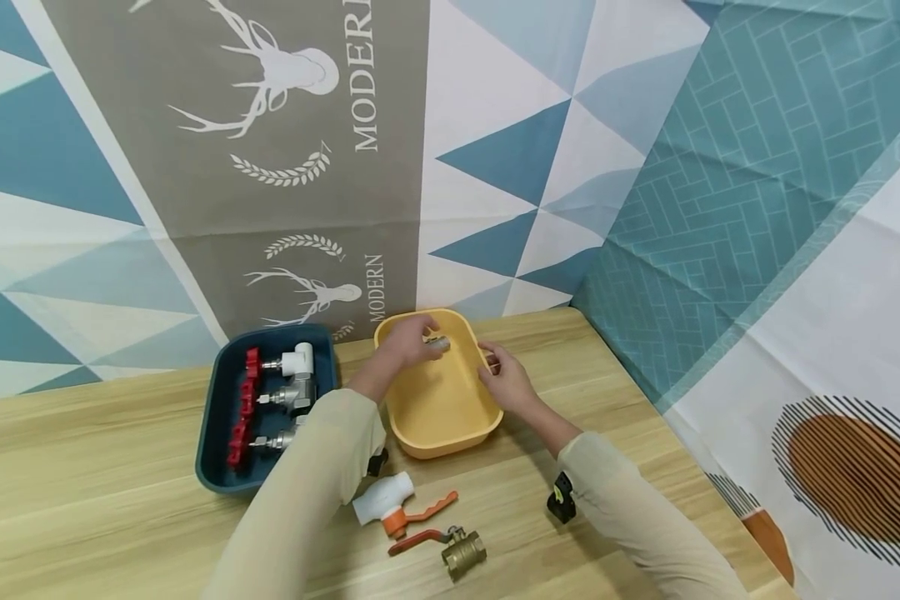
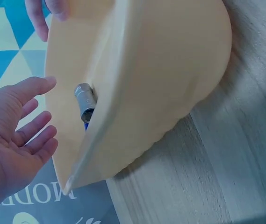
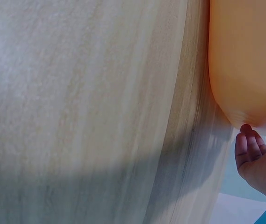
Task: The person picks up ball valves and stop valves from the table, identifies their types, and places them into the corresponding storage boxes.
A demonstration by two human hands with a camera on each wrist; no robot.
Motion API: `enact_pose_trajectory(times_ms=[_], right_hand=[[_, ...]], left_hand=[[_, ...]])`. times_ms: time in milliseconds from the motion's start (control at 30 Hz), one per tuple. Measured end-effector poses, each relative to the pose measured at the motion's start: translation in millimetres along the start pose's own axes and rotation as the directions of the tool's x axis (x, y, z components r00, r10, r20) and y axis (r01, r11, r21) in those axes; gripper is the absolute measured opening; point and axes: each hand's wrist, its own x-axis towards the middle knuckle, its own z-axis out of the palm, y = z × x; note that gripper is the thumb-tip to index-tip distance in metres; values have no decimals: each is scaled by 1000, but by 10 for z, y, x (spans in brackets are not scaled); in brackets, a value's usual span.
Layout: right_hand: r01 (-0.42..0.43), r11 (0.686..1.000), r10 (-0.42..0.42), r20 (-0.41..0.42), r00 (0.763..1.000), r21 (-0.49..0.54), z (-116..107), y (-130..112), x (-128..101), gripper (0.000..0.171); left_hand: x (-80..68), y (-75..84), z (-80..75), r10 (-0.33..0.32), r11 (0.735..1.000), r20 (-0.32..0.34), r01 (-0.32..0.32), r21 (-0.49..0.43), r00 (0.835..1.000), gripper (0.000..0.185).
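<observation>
In the head view, my left hand [image 1: 411, 340] hovers inside the far part of a yellow plastic tub [image 1: 427, 450]. Its fingers are spread and relaxed in the left wrist view, apart from a short grey metal cylinder-shaped fitting [image 2: 85, 99]. That fitting lies in the tub, with a bit of blue showing under it; the tub wall hides the rest. My right hand [image 1: 508, 382] holds the tub's right rim, thumb at the inside and fingers along the outer wall. The right wrist view shows those fingertips [image 3: 246, 128] against the tub's outside.
Left of the tub stands a dark blue tray [image 1: 213, 417] holding several red-handled valves [image 1: 246, 400]. In front lie a white valve with an orange lever [image 1: 384, 500] and a brass ball valve with a red lever [image 1: 463, 553]. A patterned cloth wall [image 1: 495, 167] rises behind the wooden table [image 1: 82, 492].
</observation>
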Motion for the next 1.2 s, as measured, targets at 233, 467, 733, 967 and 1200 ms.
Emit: enact_pose_trajectory(times_ms=[233, 467, 733, 967, 1200], right_hand=[[3, 1000, -3, 4, 1000, 0, -1, -2, -6, 43], [1, 1000, -1, 8, 1000, -1, 4, -1, 0, 44], [-4, 1000, 5, 20, 1000, -28, -1, -16, -15, 43], [8, 999, -7, 27, 1000, -46, -10, -45, -38, 44], [8, 998, -7, 22, 1000, -55, -14, -38, -27, 44]], left_hand=[[-122, -9, -96, 45, 998, -15, -45, -46, 999, 47], [-269, 109, -189, 75, 985, -11, -76, -156, 997, 42], [-473, 197, -255, 120, 975, -23, -122, -185, 993, 40], [-661, 143, -241, 114, 960, -35, -119, -254, 993, 38], [-828, 88, -253, 101, 950, -57, -113, -293, 993, 38]])
